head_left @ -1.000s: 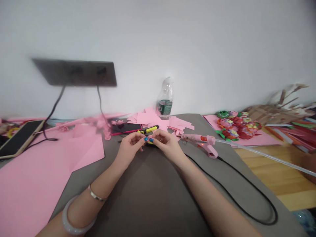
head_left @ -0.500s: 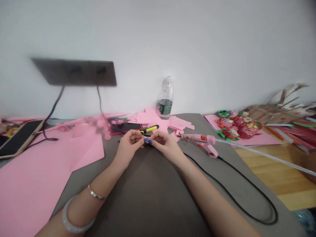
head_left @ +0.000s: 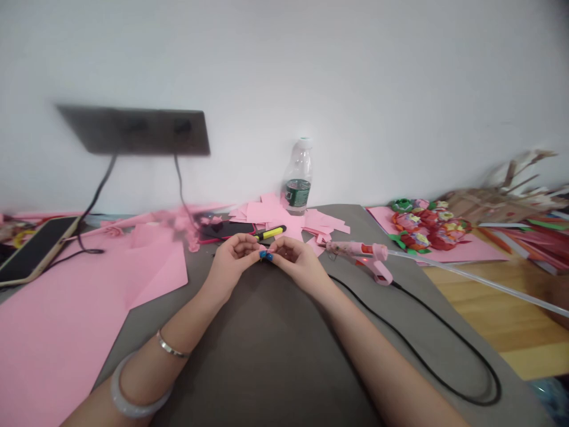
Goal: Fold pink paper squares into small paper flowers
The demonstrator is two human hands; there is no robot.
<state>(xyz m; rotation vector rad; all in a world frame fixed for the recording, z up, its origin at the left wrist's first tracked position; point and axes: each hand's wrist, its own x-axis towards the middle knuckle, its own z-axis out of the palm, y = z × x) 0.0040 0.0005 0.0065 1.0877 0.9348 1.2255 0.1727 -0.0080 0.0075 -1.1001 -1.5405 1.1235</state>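
My left hand [head_left: 233, 258] and my right hand [head_left: 297, 261] meet over the grey mat [head_left: 275, 350], fingertips pinched together. Between the blue-nailed thumbs sits a tiny pink paper piece [head_left: 265, 251], held by both hands. Just behind the hands lie a yellow and black utility knife [head_left: 271, 233] and a phone in a pink case [head_left: 226, 230]. To the right of my right hand rests a pink glue gun [head_left: 367, 255] with its black cord [head_left: 427, 350] looping across the mat.
Large pink paper sheets [head_left: 66, 308] cover the left. Pink paper squares [head_left: 311, 220] and a water bottle [head_left: 297, 178] sit by the wall. Finished paper flowers [head_left: 422, 228] lie at the right, near coloured strips [head_left: 533, 237]. Another phone [head_left: 35, 248] is charging far left.
The two hands have drawn slightly closer, thumbs pressing together on the small pink piece. Nothing else has moved.
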